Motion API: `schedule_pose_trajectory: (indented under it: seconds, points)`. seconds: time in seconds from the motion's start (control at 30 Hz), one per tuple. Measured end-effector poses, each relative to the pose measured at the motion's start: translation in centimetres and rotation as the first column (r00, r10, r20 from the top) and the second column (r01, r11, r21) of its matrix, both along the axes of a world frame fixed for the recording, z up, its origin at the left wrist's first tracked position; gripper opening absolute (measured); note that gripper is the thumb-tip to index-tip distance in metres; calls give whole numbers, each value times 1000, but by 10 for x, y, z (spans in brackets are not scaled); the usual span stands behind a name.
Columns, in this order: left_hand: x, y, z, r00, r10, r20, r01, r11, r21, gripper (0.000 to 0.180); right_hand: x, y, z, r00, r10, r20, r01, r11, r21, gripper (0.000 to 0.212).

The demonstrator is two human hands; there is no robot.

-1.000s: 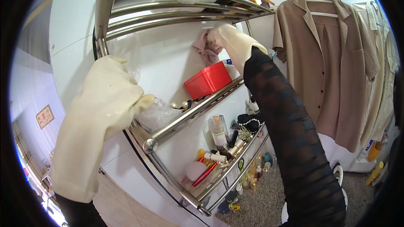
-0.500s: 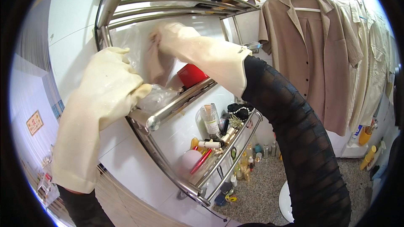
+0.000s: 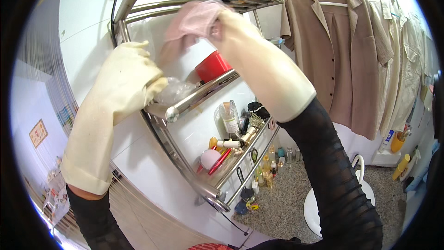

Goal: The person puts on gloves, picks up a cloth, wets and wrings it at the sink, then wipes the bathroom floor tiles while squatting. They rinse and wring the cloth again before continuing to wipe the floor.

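Both my hands wear long cream rubber gloves. My right hand is closed on a pink cloth, blurred by motion, just under the top rack's bars. My left hand is at the left end of the middle shelf, its fingers curled against a clear plastic bag; part of the bag is hidden behind the glove. Beyond the bag, a red box sits on the same shelf, below my right hand.
The steel rack is fixed to a tiled wall. Its lower shelf carries a tube, a pink round item and other toiletries. Several small bottles stand on the speckled counter, near a white round object. A brown shirt hangs right.
My right hand has swung up and to the right, lifting the pink cloth off the wall side above the shelf. The left hand stays by the plastic bag. The view has shifted slightly.
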State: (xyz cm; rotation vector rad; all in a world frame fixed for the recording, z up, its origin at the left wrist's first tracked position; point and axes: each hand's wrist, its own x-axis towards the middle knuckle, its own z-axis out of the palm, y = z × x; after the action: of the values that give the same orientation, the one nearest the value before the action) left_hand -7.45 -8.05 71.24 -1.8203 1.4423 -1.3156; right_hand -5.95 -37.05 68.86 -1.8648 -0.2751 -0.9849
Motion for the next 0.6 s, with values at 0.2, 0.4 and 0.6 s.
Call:
schedule_pose_trajectory:
  seconds: [0.2,0.4,0.6]
  points:
    - [-3,31,-34,926,-377,-28,354,890,-288,28,-116,-31,-61,999,-41,34,35,986,163,29]
    - [-63,122,-178,664,-604,-440,357,774,-523,53,-223,28,-222,990,135,-39,-115,938,328,32]
    - [-102,69,-469,-814,-578,-45,-411,629,-660,96,-242,152,-425,813,580,47,-426,539,726,36]
